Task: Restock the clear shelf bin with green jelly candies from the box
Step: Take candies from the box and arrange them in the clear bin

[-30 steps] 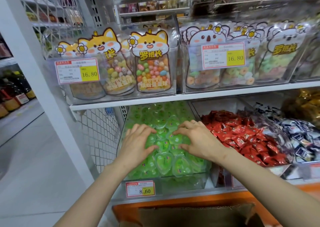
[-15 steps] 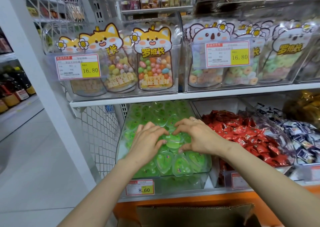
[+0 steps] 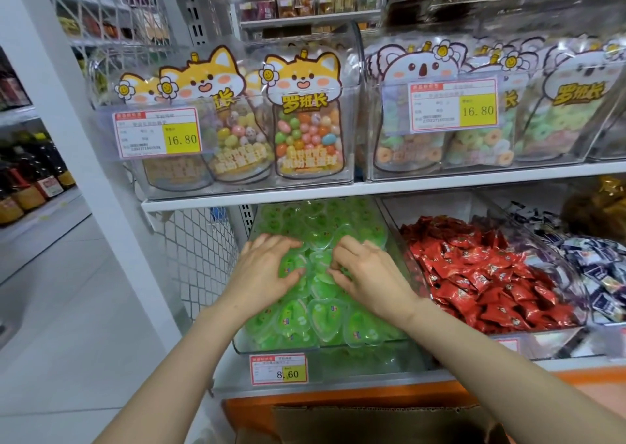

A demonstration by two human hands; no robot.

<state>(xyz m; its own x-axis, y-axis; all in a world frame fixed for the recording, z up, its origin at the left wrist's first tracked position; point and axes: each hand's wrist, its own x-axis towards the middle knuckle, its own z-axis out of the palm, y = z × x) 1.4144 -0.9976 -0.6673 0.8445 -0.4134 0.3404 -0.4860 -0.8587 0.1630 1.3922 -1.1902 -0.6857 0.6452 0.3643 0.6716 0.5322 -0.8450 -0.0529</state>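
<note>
Item: clear shelf bin (image 3: 338, 359), on the lower shelf, and my reference for every entry here. Contents: green jelly candies (image 3: 325, 318), heart-shaped cups heaped to the bin's front lip and banked higher toward its back. I judge the bin close to full, so the step in hand reads as levelling the heap rather than adding stock. Left hand (image 3: 267, 270): inside the bin, left of its middle, palm down, fingers spread and nearly straight, pressing flat on the cups and gripping nothing. I take the flat palm as a way to bed slippery cups without scattering them. Right hand (image 3: 369, 270): inside the bin, right of its middle, knuckles raised, fingers bent with their tips among the cups; whether one is pinched I cannot tell. Box (image 3: 372, 423): brown cardboard, below and in front of the bin, only its top edge showing and its contents hidden, probably set there so each reach is short. Price tag (image 3: 278, 369): on the bin's front, lower left. Red wrapped sweets (image 3: 481, 270): in the next bin to the right, with a clear wall between, so a careless push could mix the stock. Bagged sweets (image 3: 306, 131): on the shelf directly above the bin, so I expect the hands must enter from the front.
</note>
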